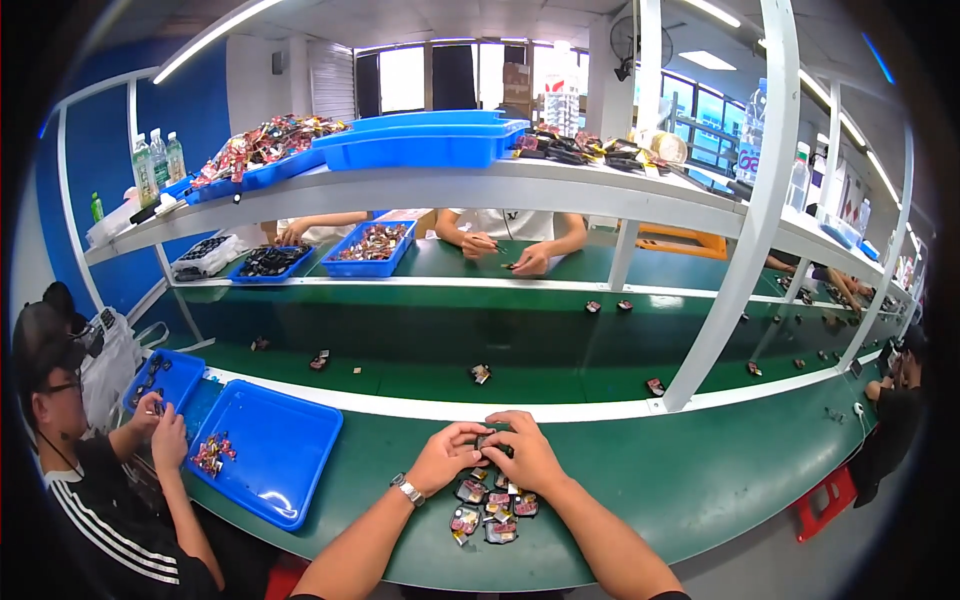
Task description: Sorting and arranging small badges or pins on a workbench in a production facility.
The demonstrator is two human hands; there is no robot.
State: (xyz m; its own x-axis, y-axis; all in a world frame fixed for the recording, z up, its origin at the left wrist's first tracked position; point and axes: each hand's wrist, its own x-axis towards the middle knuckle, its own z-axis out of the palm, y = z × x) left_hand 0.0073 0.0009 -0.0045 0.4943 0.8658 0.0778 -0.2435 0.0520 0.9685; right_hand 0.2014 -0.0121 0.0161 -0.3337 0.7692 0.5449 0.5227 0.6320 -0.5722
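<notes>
My left hand [449, 458], with a metal watch on its wrist, and my right hand [526, 455] meet at the table's edge strip. Between them, both sets of fingers pinch a small dark casing [486, 439], mostly covered by the fingertips. Just below my hands lies a cluster of small black casings [500, 532] with red, silver and yellow parts inside. Their details are too small to make out.
A blue tray [290, 430] with a few red pieces sits left, beside a seated co-worker [120, 500]. Beyond the white strip, a green belt [430, 350] carries scattered casings. A shelf [440, 185] with blue trays crosses above; its white post [725, 260] rises at right.
</notes>
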